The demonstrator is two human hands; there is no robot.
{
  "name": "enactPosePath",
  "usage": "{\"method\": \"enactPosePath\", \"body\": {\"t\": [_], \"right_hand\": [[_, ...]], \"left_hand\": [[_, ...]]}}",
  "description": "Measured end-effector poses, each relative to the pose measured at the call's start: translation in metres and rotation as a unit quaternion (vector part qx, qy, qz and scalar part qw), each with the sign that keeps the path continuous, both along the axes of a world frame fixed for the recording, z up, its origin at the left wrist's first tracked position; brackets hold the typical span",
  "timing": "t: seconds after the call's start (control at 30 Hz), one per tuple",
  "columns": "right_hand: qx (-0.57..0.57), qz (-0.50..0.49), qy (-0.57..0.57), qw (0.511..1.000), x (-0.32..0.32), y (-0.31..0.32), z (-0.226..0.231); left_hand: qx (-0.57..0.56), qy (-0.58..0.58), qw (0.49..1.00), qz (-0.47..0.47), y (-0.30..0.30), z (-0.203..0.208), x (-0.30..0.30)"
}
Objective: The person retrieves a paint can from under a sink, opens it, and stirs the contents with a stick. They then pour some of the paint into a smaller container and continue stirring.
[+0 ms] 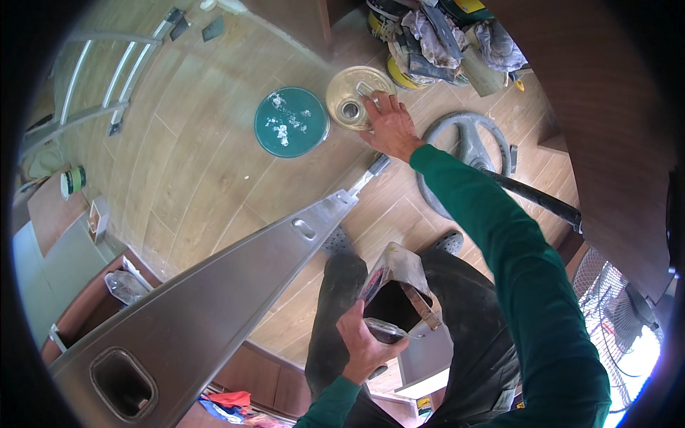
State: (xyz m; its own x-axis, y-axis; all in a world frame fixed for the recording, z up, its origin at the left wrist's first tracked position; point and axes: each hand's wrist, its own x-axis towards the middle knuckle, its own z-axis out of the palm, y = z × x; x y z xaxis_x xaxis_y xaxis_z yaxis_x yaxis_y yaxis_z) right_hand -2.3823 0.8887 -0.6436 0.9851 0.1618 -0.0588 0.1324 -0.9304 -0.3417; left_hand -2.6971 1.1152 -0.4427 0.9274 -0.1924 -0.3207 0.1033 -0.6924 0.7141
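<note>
My left hand (364, 344) grips an open, box-shaped container (394, 260) between my knees. Its outside is whitish and stained, its inside dark; a shiny flap or piece lies by my fingers at its rim, too small to make out. Stretched forward, my right hand (394, 127) has its fingers spread over the edge of a round, gold-coloured tin (346, 82) on the floor. The tin's top has a round spout (350, 110) and a wire handle, which my fingertips reach. Left of the tin stands a round tub with a teal lid (275, 121), spotted with white.
A metal ladder rail (235, 264) slants across the left foreground. A grey steering-wheel-like base (467, 135) with a black pole lies right of my hand. Buckets with crumpled rags (432, 43) crowd the back right. A fan (621, 314) stands at the right, another ladder (107, 78) far left.
</note>
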Motion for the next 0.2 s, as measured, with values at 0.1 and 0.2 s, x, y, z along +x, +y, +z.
{"method": "enactPosePath", "body": {"t": [0.1, 0.2], "right_hand": [[0.015, -0.047, 0.041, 0.998, 0.013, 0.001, -0.006], [0.002, -0.060, 0.145, 0.988, 0.034, 0.006, -0.014]], "left_hand": [[-0.008, 0.010, 1.000, 0.000, -0.003, -0.003, -0.003], [-0.007, 0.024, 1.000, -0.009, -0.005, -0.004, -0.003]]}}
